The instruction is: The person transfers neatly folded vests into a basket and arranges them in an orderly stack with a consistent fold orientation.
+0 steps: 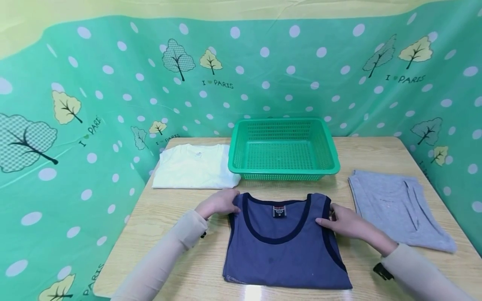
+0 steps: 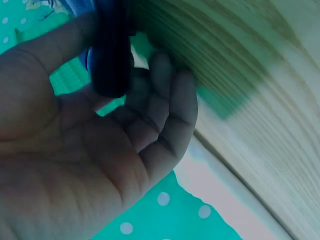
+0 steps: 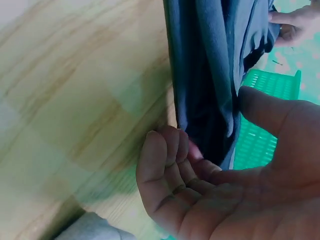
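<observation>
A folded navy tank top (image 1: 282,259) with dark trim and a neck label lies on the wooden table, its neckline toward the basket. My left hand (image 1: 223,202) pinches its left shoulder strap; in the left wrist view the thumb and curled fingers (image 2: 181,112) close around the dark edge. At the other shoulder my right hand (image 1: 346,222) grips the strap, thumb on top and fingers tucked beneath. The right wrist view shows the layered side of the tank top (image 3: 207,65) between thumb and fingers (image 3: 155,165).
Behind the tank top stands a green plastic basket (image 1: 284,171) with nothing in it. A folded white shirt (image 1: 192,169) lies at the back left, against the basket's side. Folded grey clothing (image 1: 395,213) lies at the right. A green dotted cloth (image 1: 263,62) hangs around the table.
</observation>
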Demonstrator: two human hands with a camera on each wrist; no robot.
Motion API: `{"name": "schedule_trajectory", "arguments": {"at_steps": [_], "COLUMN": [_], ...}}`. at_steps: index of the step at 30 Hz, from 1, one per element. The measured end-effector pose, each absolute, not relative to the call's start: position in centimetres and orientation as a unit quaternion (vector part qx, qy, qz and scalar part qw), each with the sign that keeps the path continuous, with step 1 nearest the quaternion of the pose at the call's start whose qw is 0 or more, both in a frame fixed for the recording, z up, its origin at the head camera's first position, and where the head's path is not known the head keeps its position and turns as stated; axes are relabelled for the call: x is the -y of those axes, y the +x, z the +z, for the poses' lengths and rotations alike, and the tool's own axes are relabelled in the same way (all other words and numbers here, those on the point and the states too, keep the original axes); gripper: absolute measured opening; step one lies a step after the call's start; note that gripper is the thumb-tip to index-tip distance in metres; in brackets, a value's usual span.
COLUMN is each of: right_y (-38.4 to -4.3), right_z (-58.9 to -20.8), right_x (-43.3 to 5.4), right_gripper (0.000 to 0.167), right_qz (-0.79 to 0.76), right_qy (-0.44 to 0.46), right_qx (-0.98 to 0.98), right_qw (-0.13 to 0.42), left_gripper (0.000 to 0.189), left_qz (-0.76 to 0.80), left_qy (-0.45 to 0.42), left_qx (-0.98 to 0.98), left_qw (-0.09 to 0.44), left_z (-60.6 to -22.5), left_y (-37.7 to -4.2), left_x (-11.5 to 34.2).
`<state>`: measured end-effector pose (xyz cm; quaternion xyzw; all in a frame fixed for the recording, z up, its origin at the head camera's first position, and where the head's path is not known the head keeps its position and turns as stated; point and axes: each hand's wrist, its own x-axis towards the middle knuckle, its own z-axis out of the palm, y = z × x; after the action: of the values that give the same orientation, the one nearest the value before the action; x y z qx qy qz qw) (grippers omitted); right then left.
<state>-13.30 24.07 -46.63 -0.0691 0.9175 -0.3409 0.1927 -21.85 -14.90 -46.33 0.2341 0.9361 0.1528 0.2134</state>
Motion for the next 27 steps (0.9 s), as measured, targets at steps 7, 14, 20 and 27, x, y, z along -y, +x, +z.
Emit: {"name": "schedule_trajectory", "arguments": {"at_steps": [7,14,20,27], "right_y": [-13.2,-13.4,-13.6,-12.9], "right_z": [-47.0,-47.8,-49.0,-48.0], "right_x": [-24.1,-25.1,-25.4,-24.7], "right_gripper": [0.048,0.047,0.049,0.050], "right_qz": [-0.331,-0.325,-0.328,-0.328], "right_qy": [-0.052,-0.087,-0.073,-0.083], "right_qx": [-0.920,-0.916,-0.915,-0.920], "right_qw": [0.200,0.217,0.222,0.200], "left_gripper": [0.018,0.049,0.051,0.052], "left_qz": [0.153,0.245,0.298,0.320], "left_qy": [0.231,0.203,0.194,0.175], "left_qx": [-0.941,-0.927,-0.913,-0.913], "left_qw": [0.192,0.201,0.199,0.184], "left_z": [-46.7,-46.8,-46.5,-46.1], "left_y": [-21.5,-20.4,-19.4,-18.8], "left_x": [14.6,14.7,14.5,14.3]}}
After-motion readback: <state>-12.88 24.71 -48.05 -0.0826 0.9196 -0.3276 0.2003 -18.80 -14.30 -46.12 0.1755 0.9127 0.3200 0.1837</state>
